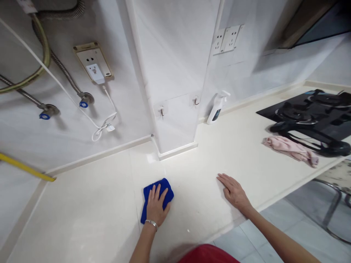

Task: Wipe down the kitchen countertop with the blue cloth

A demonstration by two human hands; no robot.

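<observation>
Nearest, below and between the hands, a patch of red point(208, 254) is showing, and a silver bracelet point(151, 223) is circling the left wrist. The left hand point(157, 209) is lying open, palm down, its fingers spreading across a folded blue cloth point(164, 184); the cloth is sitting directly beneath it on the pale bench point(87, 212). Well to its right, the right hand point(236, 194) is resting open on the bench, fingers stretching forward. Farther right of that hand, a crumpled pink cloth point(290, 149) is lying near a black gas hob point(336, 117). Ahead of the right hand, a white spray bottle point(215, 111) is standing near the wall point(236, 78). Ahead of the left hand, a white pillar point(175, 84) is rising; farther left, a white plug point(95, 74) is sitting in a socket point(94, 57).
</observation>
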